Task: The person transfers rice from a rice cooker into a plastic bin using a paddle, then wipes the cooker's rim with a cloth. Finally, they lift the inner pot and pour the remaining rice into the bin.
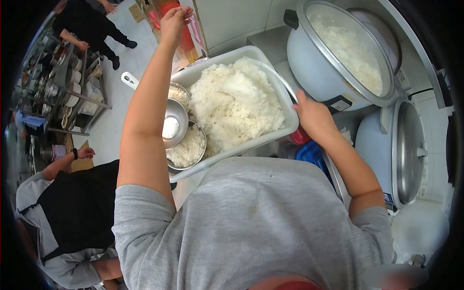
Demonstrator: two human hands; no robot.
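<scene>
A large white tub point(237, 146) holds a heap of cooked white rice point(237, 96). My left hand point(175, 23) is raised beyond the tub's far left corner, its fingers bent and pressed together; anything between them is too small to make out. My right hand point(313, 116) is closed at the tub's right rim around a long-handled utensil point(282, 79), its far end hidden at the rice. In the tub's left end, a small metal bowl point(180, 109) with white granules point(170, 127) rests over a round metal container of rice point(186, 149). Another rice-filled metal container point(178, 92) sits behind it.
On the right stand an open rice cooker point(314, 63) with rice inside and a lidded cooker point(374, 145). A white handle point(129, 80) juts past the tub's left side. Two people in black aprons point(77, 208) are at left, near shelves of dishes point(72, 96).
</scene>
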